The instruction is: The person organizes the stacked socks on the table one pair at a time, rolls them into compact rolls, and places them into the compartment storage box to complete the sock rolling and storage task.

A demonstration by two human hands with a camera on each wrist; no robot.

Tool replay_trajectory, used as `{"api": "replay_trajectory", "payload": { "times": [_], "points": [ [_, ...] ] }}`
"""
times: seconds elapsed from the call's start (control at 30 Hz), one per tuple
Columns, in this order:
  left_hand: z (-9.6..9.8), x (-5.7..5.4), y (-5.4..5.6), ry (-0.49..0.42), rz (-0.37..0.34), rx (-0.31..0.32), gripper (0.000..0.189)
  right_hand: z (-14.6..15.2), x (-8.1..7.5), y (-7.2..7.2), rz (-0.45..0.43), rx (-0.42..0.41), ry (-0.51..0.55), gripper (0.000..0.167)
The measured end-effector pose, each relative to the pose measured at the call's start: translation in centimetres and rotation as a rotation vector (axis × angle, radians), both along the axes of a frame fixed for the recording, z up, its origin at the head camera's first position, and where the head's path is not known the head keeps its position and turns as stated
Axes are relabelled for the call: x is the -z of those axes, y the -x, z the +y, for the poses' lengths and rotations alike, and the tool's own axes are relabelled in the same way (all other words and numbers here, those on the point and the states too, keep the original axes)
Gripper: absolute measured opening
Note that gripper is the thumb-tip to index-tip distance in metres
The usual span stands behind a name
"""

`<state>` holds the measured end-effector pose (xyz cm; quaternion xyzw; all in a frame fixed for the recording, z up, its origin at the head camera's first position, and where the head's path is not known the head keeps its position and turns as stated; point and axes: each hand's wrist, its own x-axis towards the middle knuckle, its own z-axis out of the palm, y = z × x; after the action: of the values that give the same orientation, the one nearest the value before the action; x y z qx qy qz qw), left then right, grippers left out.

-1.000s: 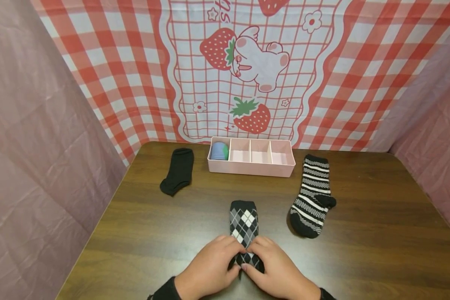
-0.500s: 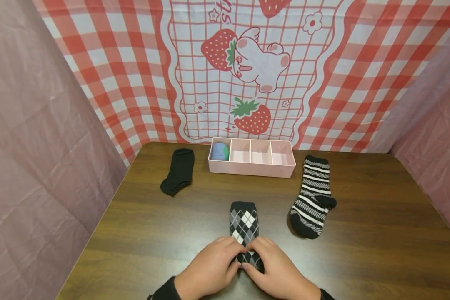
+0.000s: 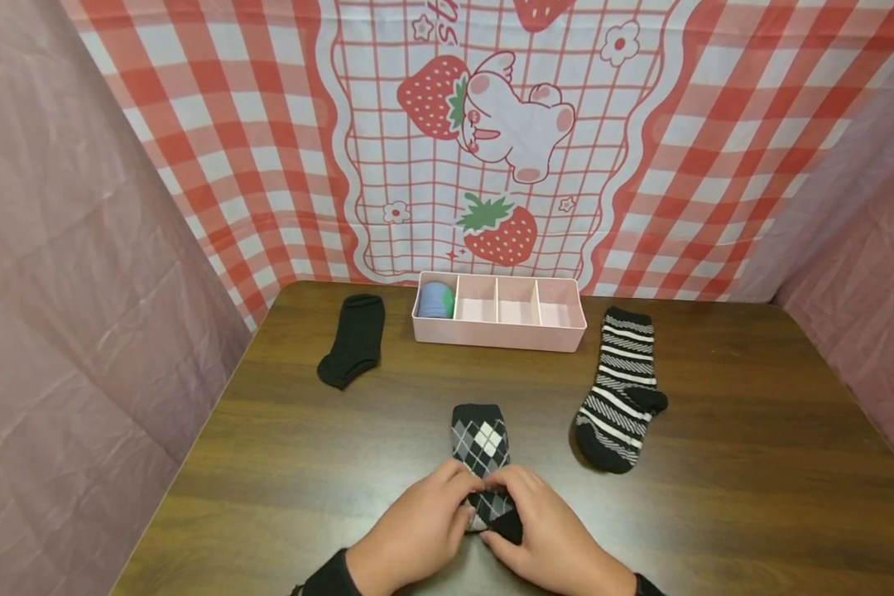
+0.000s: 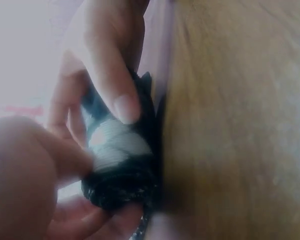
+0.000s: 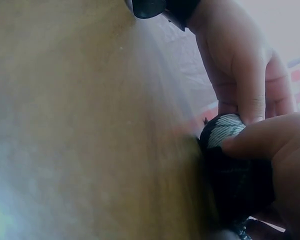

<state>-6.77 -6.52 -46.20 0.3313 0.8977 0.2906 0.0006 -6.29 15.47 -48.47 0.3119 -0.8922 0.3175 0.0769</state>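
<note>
A black, grey and white argyle sock (image 3: 480, 447) lies lengthwise near the table's front, its near end rolled into a thick bundle. My left hand (image 3: 425, 521) grips the roll from the left, thumb on the near side and fingers over the top. From the right, my right hand (image 3: 544, 530) holds the same roll in a matching way. The left wrist view shows the rolled sock (image 4: 122, 145) between both hands, with a pale patch facing the camera. In the right wrist view the roll (image 5: 240, 175) looks mostly black, and the fingers partly hide it.
At the back of the wooden table (image 3: 268, 480) stands a pink divided box (image 3: 499, 334); its leftmost compartment holds a blue and green rolled bundle (image 3: 435, 300). A black ankle sock (image 3: 353, 339) lies at left, a striped black-and-white sock (image 3: 618, 389) at right. A checked cloth (image 3: 261, 149) hangs behind.
The argyle sock's roll has turned further, and less of the flat part shows beyond the hands. Its far end has shifted slightly left and nearer. The other socks and the box stay put.
</note>
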Motion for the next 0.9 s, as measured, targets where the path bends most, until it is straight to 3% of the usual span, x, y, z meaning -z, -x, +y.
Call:
{"api": "replay_trajectory", "payload": {
  "times": [0.17, 0.43, 0.7, 0.9],
  "points": [
    [-0.05, 0.00, -0.05, -0.061, -0.028, -0.049, 0.018, 0.00, -0.03, 0.09, 0.027, -0.010, 0.009, 0.059],
    [0.04, -0.05, 0.03, -0.043, -0.043, -0.051, 0.011, -0.06, 0.25, 0.22, 0.097, -0.056, 0.035, 0.052],
    [0.07, 0.08, 0.22, -0.033, 0.024, -0.064, 0.010, -0.06, 0.14, 0.16, 0.050, -0.029, 0.013, 0.044],
    [-0.12, 0.06, 0.33, -0.033, 0.030, -0.046, 0.018, -0.06, -0.02, 0.00, 0.004, -0.015, 0.002, 0.034]
  ]
}}
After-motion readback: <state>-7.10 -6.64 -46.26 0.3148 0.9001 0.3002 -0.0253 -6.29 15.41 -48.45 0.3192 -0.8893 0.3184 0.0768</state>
